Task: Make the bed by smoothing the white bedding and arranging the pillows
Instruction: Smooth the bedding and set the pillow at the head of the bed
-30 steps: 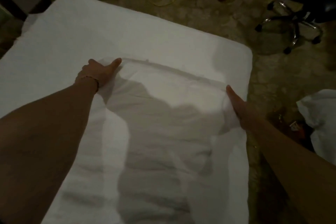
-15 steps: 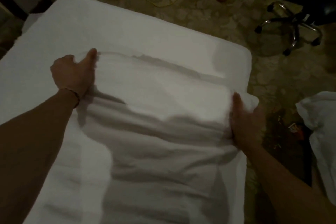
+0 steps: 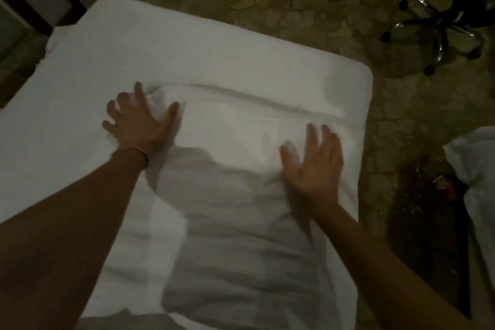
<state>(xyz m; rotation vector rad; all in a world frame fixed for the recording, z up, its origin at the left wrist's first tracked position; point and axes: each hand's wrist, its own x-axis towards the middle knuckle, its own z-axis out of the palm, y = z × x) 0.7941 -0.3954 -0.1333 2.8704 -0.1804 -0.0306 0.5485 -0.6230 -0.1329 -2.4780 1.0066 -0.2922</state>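
Head view of a mattress (image 3: 187, 43) covered in white bedding (image 3: 241, 236), which lies along its right half with its far edge forming a ridge (image 3: 254, 99) between the hands. Left hand (image 3: 139, 126) — fingers spread, flat on the cloth at the ridge's left end, gripping nothing. Right hand (image 3: 313, 166) — fingers extended and blurred, palm on the bedding near the right side, likewise holding nothing.

Risks, as judged: both palms pushing towards the far end may bunch the ridge into a thicker fold rather than flatten it; pressure near the right side could drag the cloth over the mattress edge towards the floor (image 3: 401, 120).

Limits: dim light and the person's shadow (image 3: 214, 195) mask the creases; whether a pillow lies beneath cannot be told. A white bundle (image 3: 479, 163) at right is cut off and unidentifiable.
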